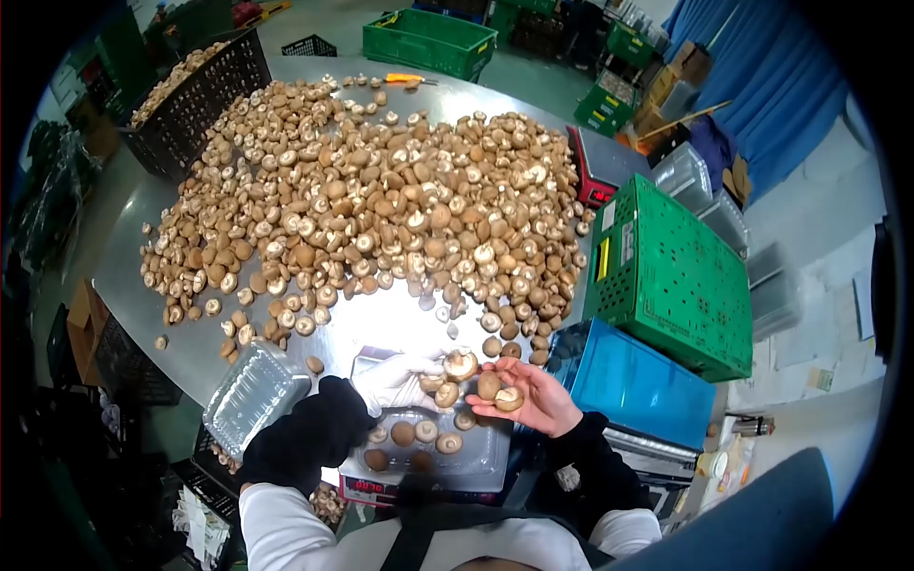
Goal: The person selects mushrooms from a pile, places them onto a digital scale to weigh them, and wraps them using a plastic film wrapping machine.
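Shiitake pile (pixel 381 209) covers most of the steel table (pixel 124 285) from where I'm standing. Person at the near edge, both hands over the bench scale (pixel 367 488).

Left hand (pixel 395 381), white glove: fingers curled, gripping a cluster of about 3 shiitake (pixel 446 394) at the tips. Right hand (pixel 538 395), no glove: palm up, fingers half-curled, cradling 2 mushrooms (pixel 508 398) on the fingers. Hands close together, knuckles apart; can't tell if the 2 clusters touch.

Directly below: clear plastic tray (pixel 486 463) on the scale, at least 6 mushrooms lying loose in it, some cap up, some stem up. Red display is lit, digits too blurred to trust.

By the left forearm: clear plastic container (pixel 255 400), tilted, beside 1 loose mushroom (pixel 314 364). Right side: green perforated crate (pixel 681 276) next to a blue box (pixel 643 381); 2nd scale (pixel 609 164), red body, behind the crate. Far left: black crate (pixel 205 114) loaded with more shiitake. Orange-handled tool (pixel 405 77) at the far edge.
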A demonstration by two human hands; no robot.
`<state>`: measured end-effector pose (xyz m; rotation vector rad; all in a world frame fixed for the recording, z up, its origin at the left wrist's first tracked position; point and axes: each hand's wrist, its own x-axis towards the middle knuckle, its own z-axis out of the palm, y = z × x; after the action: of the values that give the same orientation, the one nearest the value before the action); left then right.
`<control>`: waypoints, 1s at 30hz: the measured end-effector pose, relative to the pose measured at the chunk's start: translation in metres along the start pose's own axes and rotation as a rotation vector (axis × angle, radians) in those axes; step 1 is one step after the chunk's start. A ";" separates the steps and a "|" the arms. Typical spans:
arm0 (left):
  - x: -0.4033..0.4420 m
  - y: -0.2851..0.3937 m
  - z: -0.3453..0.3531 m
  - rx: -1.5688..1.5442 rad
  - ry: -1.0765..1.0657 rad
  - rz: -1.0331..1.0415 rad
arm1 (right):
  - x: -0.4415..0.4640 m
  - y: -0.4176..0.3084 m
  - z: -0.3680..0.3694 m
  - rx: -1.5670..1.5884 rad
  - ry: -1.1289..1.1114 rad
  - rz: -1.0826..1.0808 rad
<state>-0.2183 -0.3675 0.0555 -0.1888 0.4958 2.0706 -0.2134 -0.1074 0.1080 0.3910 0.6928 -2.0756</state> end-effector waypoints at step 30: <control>-0.075 -0.120 0.021 1.542 0.826 0.940 | -0.062 0.093 -0.033 -1.047 0.315 -0.210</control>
<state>-0.0761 -0.3627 0.0667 0.1850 2.8826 1.6574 -0.1009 -0.0892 0.0831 0.0281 1.9225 -1.5501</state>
